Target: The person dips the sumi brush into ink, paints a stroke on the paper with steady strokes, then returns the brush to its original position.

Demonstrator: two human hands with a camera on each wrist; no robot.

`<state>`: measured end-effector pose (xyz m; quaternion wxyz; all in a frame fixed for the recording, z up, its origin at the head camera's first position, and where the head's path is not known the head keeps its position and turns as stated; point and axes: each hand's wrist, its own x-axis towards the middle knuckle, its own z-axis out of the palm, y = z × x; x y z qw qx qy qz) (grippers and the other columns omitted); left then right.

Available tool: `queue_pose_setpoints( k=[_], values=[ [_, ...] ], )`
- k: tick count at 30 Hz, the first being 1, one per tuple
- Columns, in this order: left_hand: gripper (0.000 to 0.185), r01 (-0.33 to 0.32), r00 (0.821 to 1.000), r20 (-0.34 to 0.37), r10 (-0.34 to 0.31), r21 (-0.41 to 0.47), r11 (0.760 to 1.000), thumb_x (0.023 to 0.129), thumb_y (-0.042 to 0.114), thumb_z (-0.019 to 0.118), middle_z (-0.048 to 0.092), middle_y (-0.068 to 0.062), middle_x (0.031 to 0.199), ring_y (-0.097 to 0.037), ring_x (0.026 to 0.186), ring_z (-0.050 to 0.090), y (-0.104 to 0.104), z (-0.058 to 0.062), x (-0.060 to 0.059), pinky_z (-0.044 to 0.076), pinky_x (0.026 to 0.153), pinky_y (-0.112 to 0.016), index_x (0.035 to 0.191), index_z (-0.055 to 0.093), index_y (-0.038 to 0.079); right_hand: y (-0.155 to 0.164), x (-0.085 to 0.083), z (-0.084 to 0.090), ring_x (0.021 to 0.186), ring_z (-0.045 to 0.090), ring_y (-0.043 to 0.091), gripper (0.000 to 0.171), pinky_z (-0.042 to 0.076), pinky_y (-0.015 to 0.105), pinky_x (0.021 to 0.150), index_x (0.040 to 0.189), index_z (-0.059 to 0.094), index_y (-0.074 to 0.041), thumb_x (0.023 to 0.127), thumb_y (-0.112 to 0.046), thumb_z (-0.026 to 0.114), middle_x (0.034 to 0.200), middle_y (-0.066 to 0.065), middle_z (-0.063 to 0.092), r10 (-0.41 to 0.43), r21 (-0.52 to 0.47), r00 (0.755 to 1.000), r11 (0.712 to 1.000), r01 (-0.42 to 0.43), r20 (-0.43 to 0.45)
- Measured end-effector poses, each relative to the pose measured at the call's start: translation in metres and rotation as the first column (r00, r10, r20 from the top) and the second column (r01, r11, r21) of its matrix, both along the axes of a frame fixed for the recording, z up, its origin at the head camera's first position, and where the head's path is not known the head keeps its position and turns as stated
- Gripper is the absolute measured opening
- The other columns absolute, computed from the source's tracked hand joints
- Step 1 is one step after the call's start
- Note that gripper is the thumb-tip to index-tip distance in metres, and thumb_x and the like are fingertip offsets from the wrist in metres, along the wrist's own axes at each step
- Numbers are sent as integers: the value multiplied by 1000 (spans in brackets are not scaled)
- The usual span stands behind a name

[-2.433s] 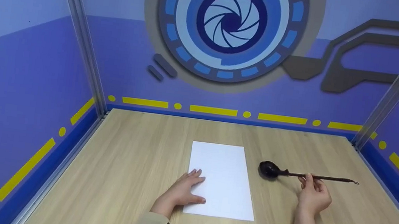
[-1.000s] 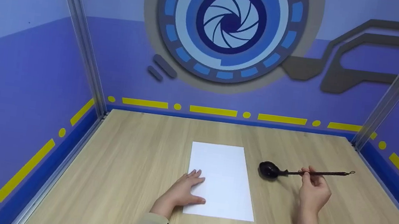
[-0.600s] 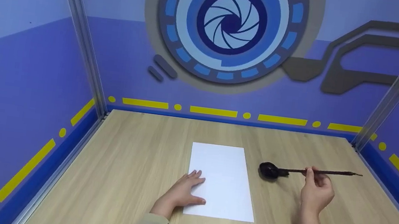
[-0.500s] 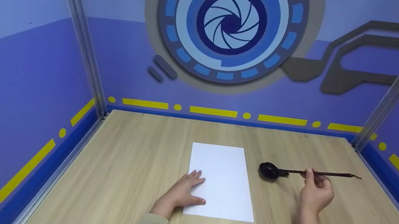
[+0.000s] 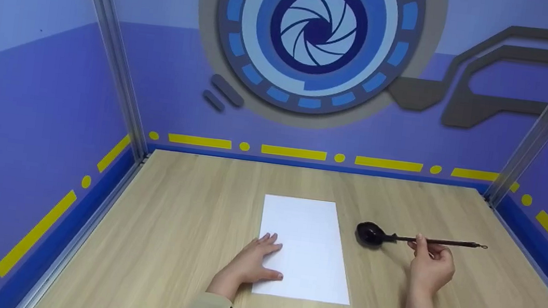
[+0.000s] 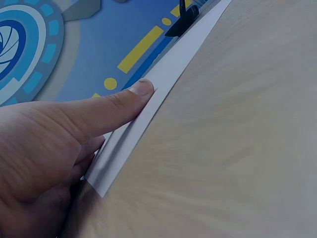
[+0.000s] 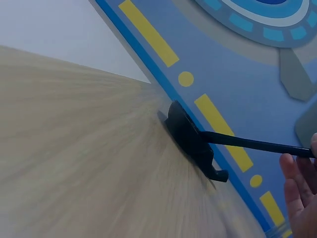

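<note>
Right hand [image 5: 430, 267] pinches one brush [image 5: 443, 242] over, I think, one inkwell [image 5: 370, 234]; left hand [image 5: 253, 261] lies flat, fingers straight, on one paper sheet [image 5: 307, 242].

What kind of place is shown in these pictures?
Probably a staged recording booth rather than a home or office: printed purple wall panels with a blue aperture graphic, metal corner posts, and a wooden tabletop holding only a white paper sheet and a brush.

Your head view: bright, even, diffuse light, no glare; soft short shadows under hands on worktop [image 5: 181, 226]. Straight posts bow near edges. Your wrist views: dimmer, bluish; wood grain smeared by blur, left hand [image 6: 44, 148] close and soft.
</note>
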<state>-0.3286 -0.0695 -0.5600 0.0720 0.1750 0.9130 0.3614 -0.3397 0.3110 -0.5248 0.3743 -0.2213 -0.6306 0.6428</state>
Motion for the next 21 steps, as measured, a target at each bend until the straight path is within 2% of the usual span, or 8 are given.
queue_pose_setpoints(
  k=[6,10,16,18,21],
  values=[
    [78,-7,1000,4,7,-7,1000,83,35,86,33,-6,169,-31,160,23,1,0,0,18,132,-55,150,53,11,1,4,5,62,67,-13,18,48,5,56,96,63,-9,95,-22,75,64,-33,63,-17,61,999,998,14,50],
    [79,-9,1000,5,9,-2,1000,82,35,86,33,-6,169,-32,160,23,1,1,0,18,132,-56,150,53,10,2,7,10,66,67,-13,17,49,5,62,95,64,-11,95,-25,74,66,-35,63,-38,90,999,995,35,38],
    [79,-9,1000,3,9,-2,1000,83,35,86,33,-7,169,-34,160,23,1,1,0,18,132,-57,150,53,10,2,6,14,72,67,-14,21,52,4,68,105,69,1,97,-19,71,73,-32,67,9,134,999,991,-5,-32],
    [79,-8,1000,0,8,0,1000,82,35,86,34,-7,169,-34,160,24,1,1,0,18,132,-57,150,53,10,0,6,14,73,67,-15,25,52,3,69,111,69,6,98,-15,70,77,-32,68,42,140,999,989,-38,-29],
    [79,-6,1000,-3,6,1,1000,82,35,86,34,-7,169,-33,159,24,1,1,0,18,132,-56,149,53,10,-1,6,14,77,67,-16,28,53,2,72,118,68,7,99,-13,68,81,-33,68,79,135,997,988,-78,-3]
  ],
)
